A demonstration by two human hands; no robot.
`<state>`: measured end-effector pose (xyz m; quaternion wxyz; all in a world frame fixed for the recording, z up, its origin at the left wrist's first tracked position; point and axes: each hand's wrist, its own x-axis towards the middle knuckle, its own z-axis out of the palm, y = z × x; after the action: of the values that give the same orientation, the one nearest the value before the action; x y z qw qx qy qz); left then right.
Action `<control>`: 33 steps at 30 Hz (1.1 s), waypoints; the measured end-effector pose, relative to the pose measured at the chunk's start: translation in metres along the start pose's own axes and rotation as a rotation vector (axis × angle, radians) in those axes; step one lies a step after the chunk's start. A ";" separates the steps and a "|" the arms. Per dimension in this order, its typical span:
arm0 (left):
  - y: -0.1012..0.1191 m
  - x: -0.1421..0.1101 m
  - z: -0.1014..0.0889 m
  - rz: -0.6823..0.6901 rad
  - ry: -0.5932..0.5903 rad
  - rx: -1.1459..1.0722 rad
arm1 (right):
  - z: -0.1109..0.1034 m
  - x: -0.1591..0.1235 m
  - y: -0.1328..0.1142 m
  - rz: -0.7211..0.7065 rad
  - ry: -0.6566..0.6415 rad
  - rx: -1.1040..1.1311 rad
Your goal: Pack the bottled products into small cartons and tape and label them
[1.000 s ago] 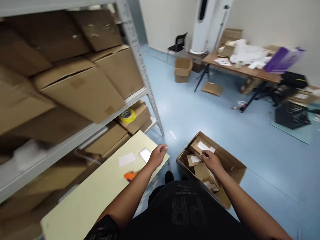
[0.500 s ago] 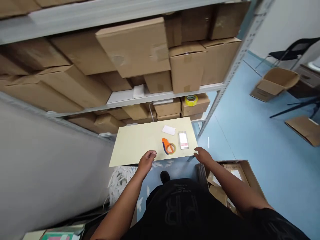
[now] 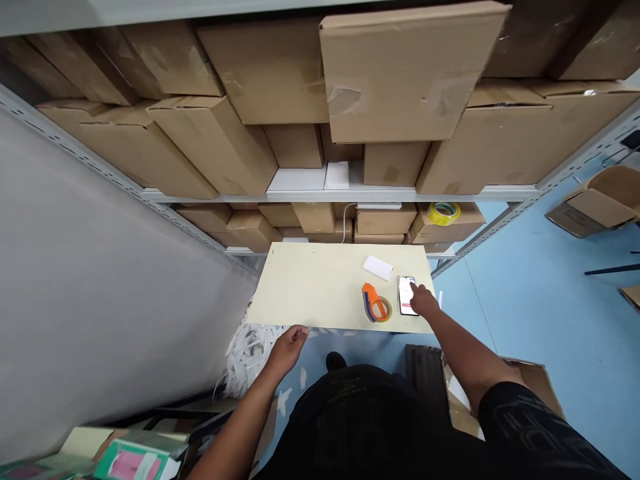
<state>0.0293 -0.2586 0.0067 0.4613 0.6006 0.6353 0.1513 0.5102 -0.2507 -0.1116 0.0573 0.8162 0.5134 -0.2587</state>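
Observation:
On a small cream table (image 3: 310, 287), a smartphone (image 3: 405, 304) lies face up with its screen lit. My right hand (image 3: 425, 301) reaches over its right side, index finger stretched out onto the screen and the other fingers bent. Left of the phone is an orange and blue tape dispenser (image 3: 371, 295) holding a roll of tape. A flat white piece (image 3: 379, 267), like a small box or card, lies behind the dispenser. By the table's front edge, my left hand (image 3: 289, 348) hangs with its fingers curled together; I see nothing in them.
Shelving packed with cardboard boxes (image 3: 405, 73) rises behind the table. A yellow tape roll (image 3: 443, 221) sits on a lower-shelf box. White shredded paper (image 3: 247, 353) lies below left. An open carton (image 3: 537, 390) stands at my right, and a grey wall (image 3: 110, 280) runs along the left.
My right hand has moved from the table's right front corner onto the phone, its index finger now extended. My left hand stays near the front edge. The view has turned rightward less, toward the shelves.

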 end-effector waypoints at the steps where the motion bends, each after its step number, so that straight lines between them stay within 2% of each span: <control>1: 0.000 0.004 -0.005 0.012 -0.009 0.010 | 0.002 0.003 -0.002 0.021 -0.011 -0.006; 4: 0.001 0.015 -0.012 0.050 -0.038 0.007 | 0.007 0.008 -0.005 0.061 -0.048 -0.017; 8: 0.003 0.023 -0.010 0.077 -0.050 -0.006 | 0.007 0.005 -0.004 0.068 -0.056 -0.012; 13: 0.009 0.011 0.001 0.093 -0.016 -0.021 | 0.002 -0.004 -0.001 -0.004 0.002 0.012; 18: 0.015 -0.022 0.024 0.040 0.079 -0.063 | 0.000 -0.016 0.004 -0.146 0.053 0.051; 21: 0.013 -0.045 0.049 -0.036 0.165 -0.108 | -0.001 -0.026 0.007 -0.262 0.063 0.082; 25: 0.011 -0.075 0.084 -0.089 0.274 -0.202 | -0.006 -0.043 0.004 -0.471 0.075 0.245; 29: 0.017 -0.112 0.101 -0.111 0.414 -0.249 | -0.014 -0.062 -0.016 -0.611 0.013 0.377; 33: 0.016 -0.158 0.099 -0.144 0.557 -0.305 | -0.016 -0.085 -0.059 -0.718 -0.043 0.431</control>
<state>0.0921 -0.4333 0.0305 0.3640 0.4134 0.7479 0.3704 0.4363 -0.2865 -0.0469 -0.1978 0.5731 0.6982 -0.3807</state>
